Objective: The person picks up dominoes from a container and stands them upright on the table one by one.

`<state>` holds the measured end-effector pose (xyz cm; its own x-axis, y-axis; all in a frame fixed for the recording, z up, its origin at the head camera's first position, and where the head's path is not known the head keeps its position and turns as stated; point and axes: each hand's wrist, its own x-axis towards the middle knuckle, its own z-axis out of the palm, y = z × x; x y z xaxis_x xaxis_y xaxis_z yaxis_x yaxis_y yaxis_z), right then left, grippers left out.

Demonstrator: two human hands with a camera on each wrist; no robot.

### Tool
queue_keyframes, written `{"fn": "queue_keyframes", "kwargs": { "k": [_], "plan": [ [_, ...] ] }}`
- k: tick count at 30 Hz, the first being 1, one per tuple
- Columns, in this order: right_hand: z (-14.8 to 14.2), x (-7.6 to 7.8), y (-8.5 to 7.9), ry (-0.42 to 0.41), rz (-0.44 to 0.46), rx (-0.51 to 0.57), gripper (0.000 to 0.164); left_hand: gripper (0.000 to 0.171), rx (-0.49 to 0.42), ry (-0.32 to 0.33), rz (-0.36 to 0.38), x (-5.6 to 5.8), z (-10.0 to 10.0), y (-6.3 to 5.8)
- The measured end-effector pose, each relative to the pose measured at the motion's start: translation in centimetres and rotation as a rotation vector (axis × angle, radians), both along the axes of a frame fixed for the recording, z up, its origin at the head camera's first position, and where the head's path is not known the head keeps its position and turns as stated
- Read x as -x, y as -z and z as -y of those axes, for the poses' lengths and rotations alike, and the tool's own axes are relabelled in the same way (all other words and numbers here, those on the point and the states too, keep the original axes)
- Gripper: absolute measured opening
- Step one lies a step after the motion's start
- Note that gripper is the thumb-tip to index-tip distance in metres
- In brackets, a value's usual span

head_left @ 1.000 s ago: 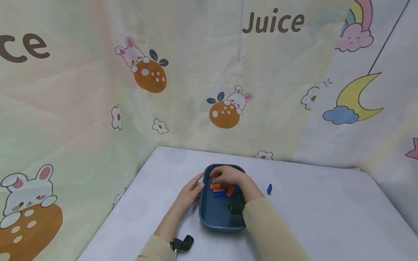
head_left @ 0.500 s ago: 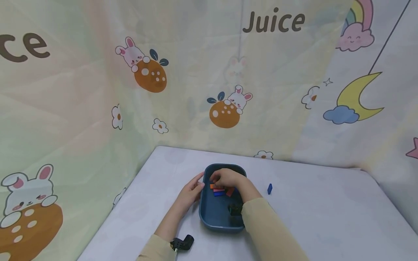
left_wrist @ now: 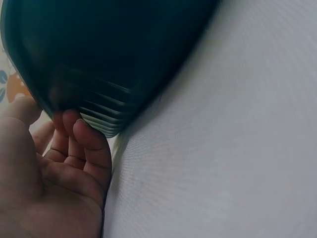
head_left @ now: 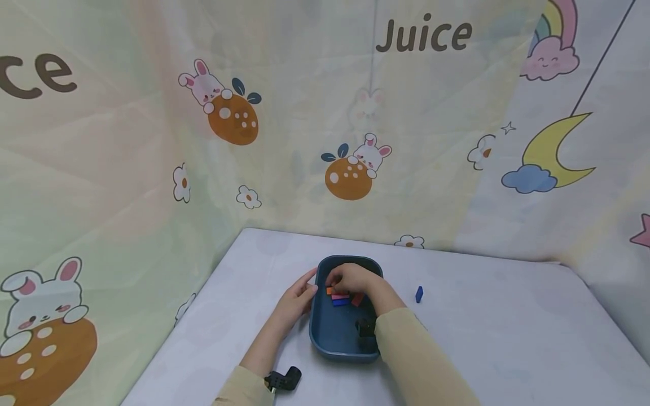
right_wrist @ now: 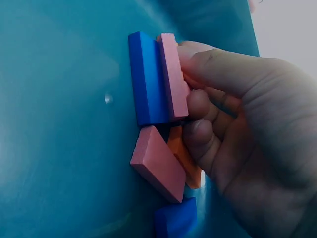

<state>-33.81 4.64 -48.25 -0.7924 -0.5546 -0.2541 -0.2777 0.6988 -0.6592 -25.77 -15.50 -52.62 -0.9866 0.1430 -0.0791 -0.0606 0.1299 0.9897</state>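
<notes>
A dark blue-green plastic tray [head_left: 340, 344] stands on the table with small coloured blocks in it. My left hand [head_left: 295, 299] touches its left side; in the left wrist view, bent fingertips [left_wrist: 91, 134] rest against the outer wall near the ribs. Inside, my right hand [right_wrist: 247, 119] has curled fingers, with thumb and fingers at an orange block [head_left: 329, 290] mostly hidden behind a pink block [right_wrist: 173, 79]. Against that pink one stands a blue block [right_wrist: 148, 79]. Below lie another pink block [right_wrist: 158, 166], a second orange block [right_wrist: 185, 158] and another blue block [right_wrist: 176, 218].
A single blue block [head_left: 419, 294] stands on the white tabletop [head_left: 508, 327], right of the tray. Behind the table hangs a printed cloth backdrop [head_left: 304, 113]. Black wrist cameras sit on both wrists, the left one [head_left: 284, 379] just above the table.
My right hand has come down slightly toward the near side, onto the orange block, covering most of it. The left hand, the tray and the loose blue block stay where they were.
</notes>
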Motion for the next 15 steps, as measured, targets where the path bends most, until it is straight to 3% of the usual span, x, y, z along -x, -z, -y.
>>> {"fn": "queue_keyframes", "kwargs": {
  "k": [15],
  "plan": [
    [0.18,-0.17,0.07,-0.007,0.035,-0.026,0.01,0.053,-0.016,0.01,-0.009,0.04,0.13,0.35]
  ]
}}
